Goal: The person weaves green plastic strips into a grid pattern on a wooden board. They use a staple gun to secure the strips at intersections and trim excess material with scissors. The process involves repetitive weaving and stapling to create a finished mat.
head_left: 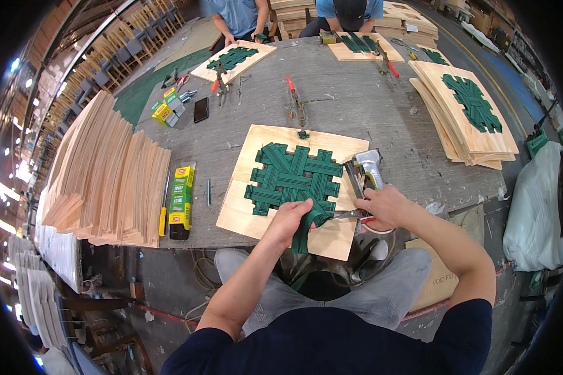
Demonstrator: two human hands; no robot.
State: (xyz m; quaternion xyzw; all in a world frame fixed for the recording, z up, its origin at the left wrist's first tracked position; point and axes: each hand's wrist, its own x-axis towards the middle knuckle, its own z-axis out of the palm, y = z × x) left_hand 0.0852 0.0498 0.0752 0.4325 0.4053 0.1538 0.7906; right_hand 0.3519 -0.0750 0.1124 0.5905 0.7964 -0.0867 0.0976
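Note:
Before me on the table lies a pale plywood board (pixel 239 206), with green elastic webbing (pixel 289 180) woven in crossing strips over its middle. My left hand (pixel 288 224) is closed on a loose webbing strap (pixel 300 239) at the board's near edge; its tail hangs down past the fingers. In my right hand (pixel 385 207) is a pair of scissors (pixel 378 227) with red and white handles. Their blades point left toward the strap; whether they touch it I cannot tell. A silver staple gun (pixel 370 164) lies just beyond the right hand, at the board's right edge.
Stacked plywood boards (pixel 116 187) stand at left, beside a green-yellow box (pixel 181 195) and a yellow-handled tool (pixel 163 219). A phone (pixel 201 110) and a red-handled tool (pixel 292 87) lie farther off. Webbed boards (pixel 463 112) are piled at right. Two people work across the table.

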